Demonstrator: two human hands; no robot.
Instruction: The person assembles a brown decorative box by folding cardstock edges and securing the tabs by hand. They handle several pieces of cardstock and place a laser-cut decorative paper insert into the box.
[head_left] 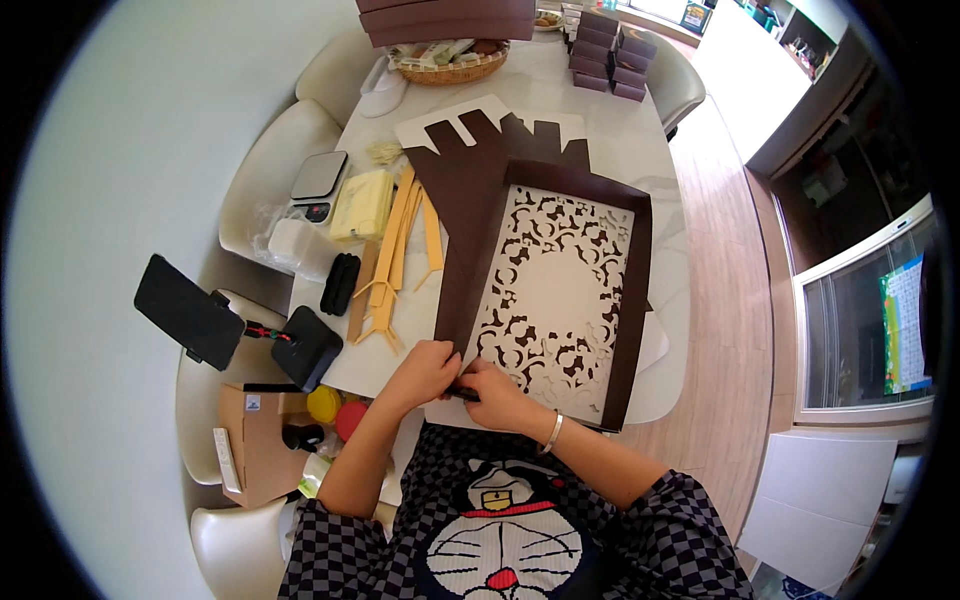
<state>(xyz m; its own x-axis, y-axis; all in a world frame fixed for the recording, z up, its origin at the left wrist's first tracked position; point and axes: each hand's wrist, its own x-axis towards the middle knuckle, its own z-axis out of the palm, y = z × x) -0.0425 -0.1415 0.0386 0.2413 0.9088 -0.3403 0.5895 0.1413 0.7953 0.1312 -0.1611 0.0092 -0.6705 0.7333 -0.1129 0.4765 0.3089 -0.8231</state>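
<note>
On the table in front of me lies a dark brown cardboard box (641, 270), partly folded, its flat flaps spread at the far left. Inside it shows a cream panel (562, 288) with a cut-out scroll pattern and a plain middle. My left hand (432, 370) is closed on the wall at the box's near left corner. Close beside it, my right hand (497, 396), below a bracelet (553, 432), pinches a dark flap at the same corner. The fingertips and the fold between them are partly hidden.
Left of the box lie yellow strips (402, 240), a yellow packet (362, 205), a scale (320, 176) and a black phone holder (306, 347). A wicker basket (455, 70) and stacked brown boxes (594, 50) stand at the back. An open carton (262, 440) sits lower left.
</note>
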